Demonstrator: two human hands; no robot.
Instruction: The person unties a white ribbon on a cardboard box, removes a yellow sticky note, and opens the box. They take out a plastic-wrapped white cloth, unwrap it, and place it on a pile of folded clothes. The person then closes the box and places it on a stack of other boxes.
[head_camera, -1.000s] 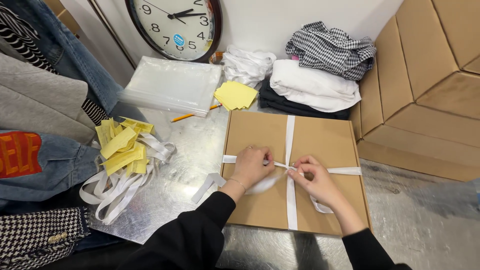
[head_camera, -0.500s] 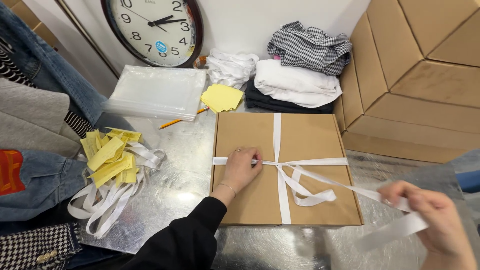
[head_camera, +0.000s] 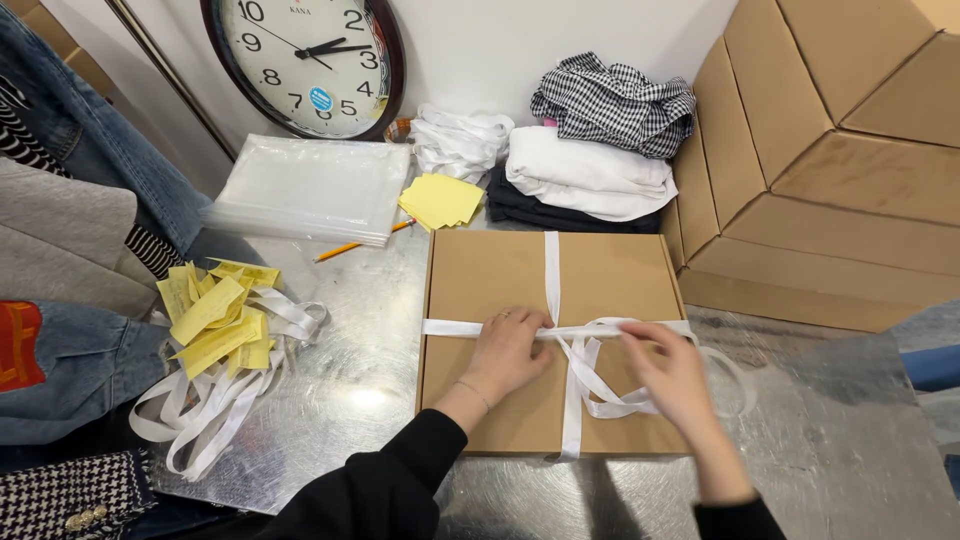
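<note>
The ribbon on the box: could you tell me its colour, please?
White, seen in the head view: the ribbon crosses the brown box.

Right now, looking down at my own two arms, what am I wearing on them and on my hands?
Both arms are in long black sleeves. The left sleeve ends short of the wrist, where a thin bracelet shows. The left hand wears a slim ring on one finger. The right hand is bare, with no ring or glove that I can see; its black cuff sits at the picture's lower edge.
</note>
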